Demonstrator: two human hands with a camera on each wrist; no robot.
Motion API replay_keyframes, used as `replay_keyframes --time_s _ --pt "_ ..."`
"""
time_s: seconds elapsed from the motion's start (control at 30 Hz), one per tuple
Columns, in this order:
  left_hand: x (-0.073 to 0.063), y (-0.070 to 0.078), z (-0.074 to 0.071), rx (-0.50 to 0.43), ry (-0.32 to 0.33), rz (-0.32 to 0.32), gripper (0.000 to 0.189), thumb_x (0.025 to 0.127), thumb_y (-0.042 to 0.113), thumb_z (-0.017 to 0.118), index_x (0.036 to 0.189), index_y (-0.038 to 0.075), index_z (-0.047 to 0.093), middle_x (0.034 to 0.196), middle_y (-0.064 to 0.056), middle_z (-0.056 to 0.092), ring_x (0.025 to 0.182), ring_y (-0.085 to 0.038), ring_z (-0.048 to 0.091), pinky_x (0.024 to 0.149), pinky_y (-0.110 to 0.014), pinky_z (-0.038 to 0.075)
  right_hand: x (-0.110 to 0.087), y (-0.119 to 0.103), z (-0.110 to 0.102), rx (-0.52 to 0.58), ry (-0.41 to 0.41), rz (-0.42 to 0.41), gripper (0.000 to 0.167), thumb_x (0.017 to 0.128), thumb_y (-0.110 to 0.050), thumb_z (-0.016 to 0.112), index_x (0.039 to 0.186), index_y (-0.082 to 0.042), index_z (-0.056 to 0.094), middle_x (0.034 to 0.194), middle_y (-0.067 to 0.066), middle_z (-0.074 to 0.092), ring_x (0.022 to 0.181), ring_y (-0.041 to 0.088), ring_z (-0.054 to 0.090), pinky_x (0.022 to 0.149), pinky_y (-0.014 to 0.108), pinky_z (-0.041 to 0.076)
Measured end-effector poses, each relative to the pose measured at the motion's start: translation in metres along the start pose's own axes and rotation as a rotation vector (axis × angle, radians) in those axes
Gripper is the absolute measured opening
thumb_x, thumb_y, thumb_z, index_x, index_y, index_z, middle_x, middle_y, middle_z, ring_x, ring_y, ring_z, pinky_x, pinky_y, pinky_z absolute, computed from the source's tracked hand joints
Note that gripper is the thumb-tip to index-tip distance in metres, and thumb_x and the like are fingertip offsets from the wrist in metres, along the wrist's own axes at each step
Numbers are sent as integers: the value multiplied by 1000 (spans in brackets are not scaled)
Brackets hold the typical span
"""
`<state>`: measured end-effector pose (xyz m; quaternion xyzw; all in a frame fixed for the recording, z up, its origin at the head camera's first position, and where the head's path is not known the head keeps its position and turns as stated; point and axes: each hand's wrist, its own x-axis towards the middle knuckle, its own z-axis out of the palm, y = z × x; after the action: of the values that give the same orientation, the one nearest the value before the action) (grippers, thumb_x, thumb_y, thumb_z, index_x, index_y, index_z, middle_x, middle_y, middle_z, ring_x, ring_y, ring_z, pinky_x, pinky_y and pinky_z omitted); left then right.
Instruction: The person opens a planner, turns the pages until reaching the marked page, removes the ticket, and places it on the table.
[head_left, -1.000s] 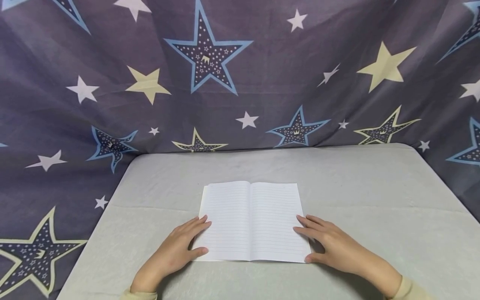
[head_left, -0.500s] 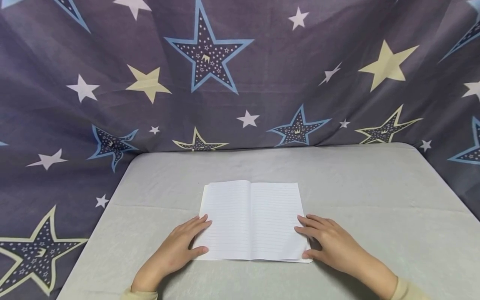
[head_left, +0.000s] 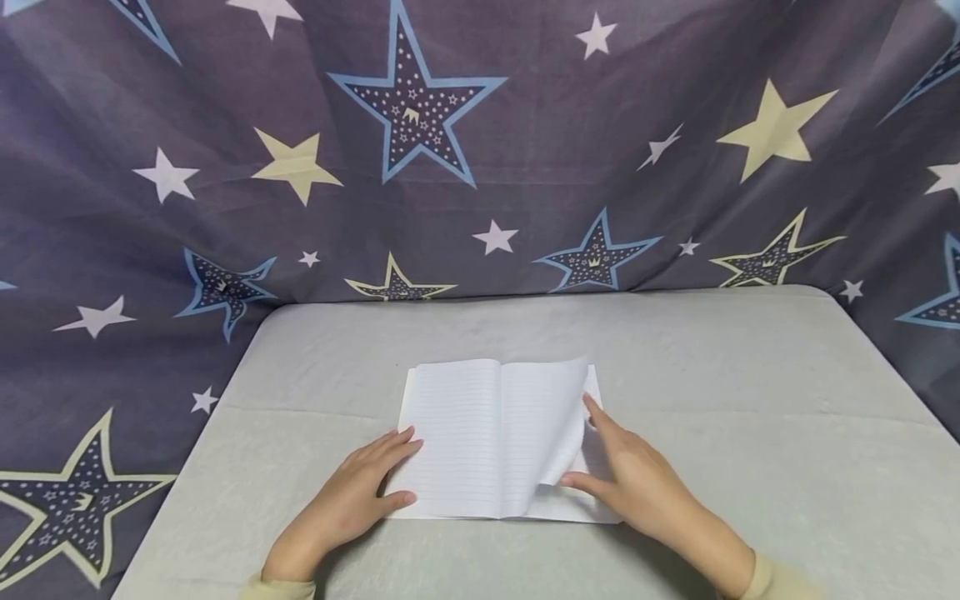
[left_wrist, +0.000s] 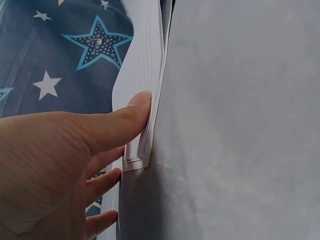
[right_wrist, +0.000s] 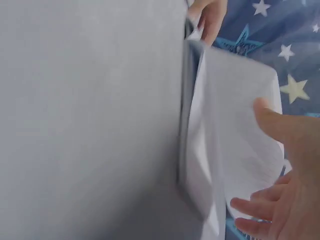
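An open notebook (head_left: 457, 442) with blank lined pages lies on the pale covered surface. My left hand (head_left: 348, 496) rests on its left page, fingers and thumb spread over the left edge. From close by in the left wrist view, the thumb (left_wrist: 122, 122) presses on the page near the lower corner. On the right side, a page (head_left: 551, 417) is lifted and curls over toward the middle, showing the sheet beneath. My right hand (head_left: 641, 479) is beside this page, thumb and fingers apart. In the right wrist view, the raised page (right_wrist: 240, 115) stands in front of the spread thumb and fingers.
A light grey soft cover (head_left: 750, 375) spreads around the notebook. Behind it and at the sides hangs a dark curtain (head_left: 555, 158) printed with stars. Pale sleeves reach both wrists.
My right hand has moved left and inward from the notebook's right edge. The right page has gone from flat to lifted and curling leftward. My left hand stays in place.
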<state>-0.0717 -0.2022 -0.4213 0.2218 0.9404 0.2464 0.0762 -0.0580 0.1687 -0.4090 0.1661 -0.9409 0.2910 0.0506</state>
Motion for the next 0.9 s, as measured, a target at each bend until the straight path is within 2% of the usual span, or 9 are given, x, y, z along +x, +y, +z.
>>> replay_keyframes --time_s 0.07,0.17,0.3,0.43,0.63,0.8,0.9 --pt "1 0 0 -4 -3 -15 64 87 28 76 144 10 51 155 -10 39 142 -38 34 111 -63 28 3 -11 4 37 -10 8 97 80 -46 79 154 -5 32 139 16 57 121 38 57 98 55 47" --pt "1 0 0 -7 -2 -42 66 86 28 77 144 9 51 156 -12 37 142 -38 34 111 -63 28 6 -27 13 68 -38 -24 93 82 -48 77 154 -7 33 145 12 52 126 36 54 102 54 45" --pt "0 -2 0 2 17 -59 68 85 26 78 144 7 51 155 -14 38 141 -40 34 110 -63 29 6 -43 26 75 -97 -106 87 85 -52 72 152 -7 38 151 10 45 131 33 50 105 52 43" --pt "-3 -7 -3 16 39 -71 67 85 26 79 143 8 52 154 -15 40 140 -41 36 109 -63 30 3 -55 37 63 -190 -181 81 89 -56 65 151 -9 40 155 8 41 134 27 48 106 49 43" --pt "-8 -16 -11 3 71 -104 61 88 21 76 143 9 53 150 -14 45 137 -40 41 108 -62 33 0 -63 45 28 -271 -251 70 92 -54 63 146 -12 49 154 8 41 134 24 47 107 45 42" --pt "-8 -17 -18 -49 124 -154 49 96 18 66 142 9 54 147 -13 50 135 -38 44 108 -60 35 -2 -62 46 -24 -324 -303 63 92 -51 66 140 -11 56 155 10 40 137 25 44 109 45 40" --pt "-6 -14 -17 -56 139 -143 46 98 18 63 142 9 53 148 -12 48 136 -37 43 108 -61 35 -3 -61 45 -39 -354 -315 62 92 -51 64 139 -11 58 157 8 37 141 23 39 111 45 37"
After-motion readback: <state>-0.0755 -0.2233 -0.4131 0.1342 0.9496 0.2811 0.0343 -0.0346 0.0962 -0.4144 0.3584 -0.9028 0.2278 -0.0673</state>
